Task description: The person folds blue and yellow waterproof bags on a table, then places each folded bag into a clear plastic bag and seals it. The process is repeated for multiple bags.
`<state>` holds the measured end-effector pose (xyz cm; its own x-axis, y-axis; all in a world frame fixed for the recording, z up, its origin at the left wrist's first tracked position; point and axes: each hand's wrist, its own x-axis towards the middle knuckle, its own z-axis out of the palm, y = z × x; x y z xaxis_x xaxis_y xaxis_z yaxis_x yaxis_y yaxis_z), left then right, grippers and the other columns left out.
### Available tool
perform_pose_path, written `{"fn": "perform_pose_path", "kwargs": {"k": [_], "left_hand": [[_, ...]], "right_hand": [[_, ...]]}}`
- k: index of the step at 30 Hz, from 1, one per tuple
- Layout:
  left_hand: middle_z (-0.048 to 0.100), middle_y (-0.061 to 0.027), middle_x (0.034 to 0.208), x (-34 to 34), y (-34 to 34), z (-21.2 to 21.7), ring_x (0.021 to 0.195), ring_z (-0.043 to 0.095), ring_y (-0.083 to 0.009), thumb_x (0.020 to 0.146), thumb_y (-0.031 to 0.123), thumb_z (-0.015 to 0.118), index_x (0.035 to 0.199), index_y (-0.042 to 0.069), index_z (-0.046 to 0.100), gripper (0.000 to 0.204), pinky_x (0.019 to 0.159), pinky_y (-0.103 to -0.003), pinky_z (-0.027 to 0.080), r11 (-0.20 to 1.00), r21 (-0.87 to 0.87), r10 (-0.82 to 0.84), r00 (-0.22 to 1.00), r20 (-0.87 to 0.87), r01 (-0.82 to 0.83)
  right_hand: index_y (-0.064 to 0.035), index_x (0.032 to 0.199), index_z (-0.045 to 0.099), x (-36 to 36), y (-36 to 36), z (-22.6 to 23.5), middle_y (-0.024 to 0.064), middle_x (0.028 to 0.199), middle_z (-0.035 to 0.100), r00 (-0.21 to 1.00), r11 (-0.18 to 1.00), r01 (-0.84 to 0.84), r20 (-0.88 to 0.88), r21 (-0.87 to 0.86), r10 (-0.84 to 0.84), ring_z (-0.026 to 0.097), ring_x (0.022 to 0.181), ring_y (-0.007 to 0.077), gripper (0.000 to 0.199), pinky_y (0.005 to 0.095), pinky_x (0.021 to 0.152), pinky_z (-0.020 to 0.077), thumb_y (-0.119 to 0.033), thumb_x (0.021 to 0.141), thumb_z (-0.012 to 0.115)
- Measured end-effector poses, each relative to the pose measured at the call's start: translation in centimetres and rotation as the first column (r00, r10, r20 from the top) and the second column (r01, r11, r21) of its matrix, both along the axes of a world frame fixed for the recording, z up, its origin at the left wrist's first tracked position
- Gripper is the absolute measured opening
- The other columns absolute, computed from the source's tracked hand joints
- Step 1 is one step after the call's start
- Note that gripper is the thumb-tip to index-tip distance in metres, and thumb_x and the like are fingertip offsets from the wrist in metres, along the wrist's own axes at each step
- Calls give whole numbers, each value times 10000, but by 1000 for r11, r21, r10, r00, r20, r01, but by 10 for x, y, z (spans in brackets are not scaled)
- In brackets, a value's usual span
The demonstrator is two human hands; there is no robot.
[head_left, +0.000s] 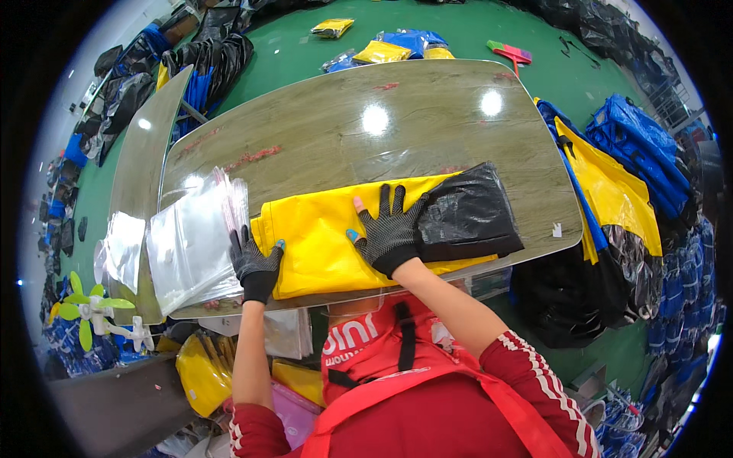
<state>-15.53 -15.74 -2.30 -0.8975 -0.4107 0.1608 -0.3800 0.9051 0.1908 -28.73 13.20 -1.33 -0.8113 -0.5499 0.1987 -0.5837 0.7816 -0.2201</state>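
Both gloved hands flat on yellow garment [321, 237]; clear bags [191, 244] left.

Glossy wood-grain table [427, 114], folded yellow garment [321, 237], black garment [466, 214], clear bags [191, 244]

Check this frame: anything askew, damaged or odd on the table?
Mostly tidy. The stack of clear bags is fanned, its top sheets skewed. Red smears mark the tabletop. Both gloves have cut-off fingertips. The left hand and right hand press flat on the folded yellow garment.
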Motion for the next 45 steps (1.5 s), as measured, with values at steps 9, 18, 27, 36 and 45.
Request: {"fn": "perform_pose_path", "kwargs": {"k": [9,18,27,36,45], "left_hand": [[648,-143,1159,-3,-9,59,1025,655,-265,877,141,653,1301,-24,503,478,893,-361,532,-308,951,226,970,85,-11],[697,-86,1015,-106,198,161,844,673,-176,827,170,711,1152,-28,632,389,768,-312,533,15,978,-108,972,-207,210],[346,-190,1511,-175,308,94,1384,296,-436,823,408,645,1366,110,510,634,1141,-556,158,429,-61,-838,372,-399,901],[339,-211,1502,-206,340,41,1417,222,-434,874,419,572,1399,88,448,633,1153,-591,56,629,-139,-777,612,-149,765],[531,-147,1335,-153,231,21,1251,483,-271,944,241,587,1340,6,478,473,1079,-396,361,626,695,153,818,-555,354]], "right_hand": [[-188,1367,517,3,-7,-3,228,1476,373,1000,997,-10,-20,-78,8,258,1394,443,561,766,1041,3,-469,882,519],[-121,1207,582,45,69,-25,139,1224,584,977,958,-147,116,-246,180,559,1019,359,391,446,875,469,-245,836,601],[-68,1466,321,18,78,-73,131,1507,352,531,545,164,539,-822,654,337,1384,266,560,386,1161,234,-316,996,499],[-83,972,682,47,156,61,152,847,680,609,921,-113,706,-373,361,654,837,372,311,428,823,512,-366,853,628],[-78,1341,479,-29,215,27,210,1277,552,990,935,-75,-141,-347,27,507,1191,425,858,529,1080,334,-529,671,768]]}}
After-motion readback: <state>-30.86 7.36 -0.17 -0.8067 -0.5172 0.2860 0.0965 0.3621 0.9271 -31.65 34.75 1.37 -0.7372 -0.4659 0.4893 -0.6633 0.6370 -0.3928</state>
